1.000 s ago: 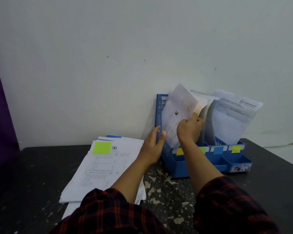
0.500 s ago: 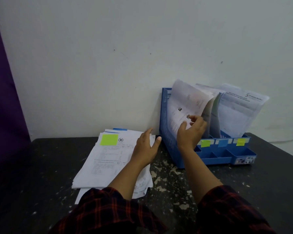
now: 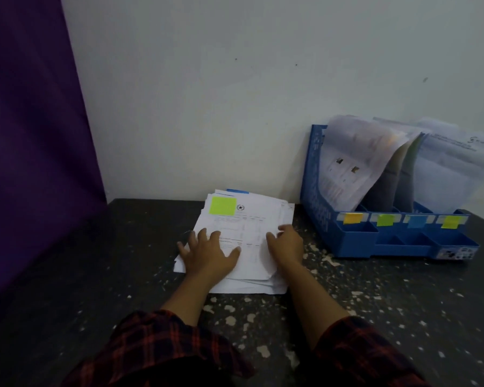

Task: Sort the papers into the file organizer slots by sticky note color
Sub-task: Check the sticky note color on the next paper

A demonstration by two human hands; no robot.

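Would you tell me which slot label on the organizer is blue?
The third label from the left; the others are orange, green and yellow-green.

Left grip [image 3: 210, 254], right grip [image 3: 287, 244] flat, splayed

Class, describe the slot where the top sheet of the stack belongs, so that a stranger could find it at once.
Start at the blue organizer against the wall on the right. Four sticky tabs run along its front rail. The slot is behind the green tab, second from the left, between the orange tab and the blue tab; it matches the sheet's green note.
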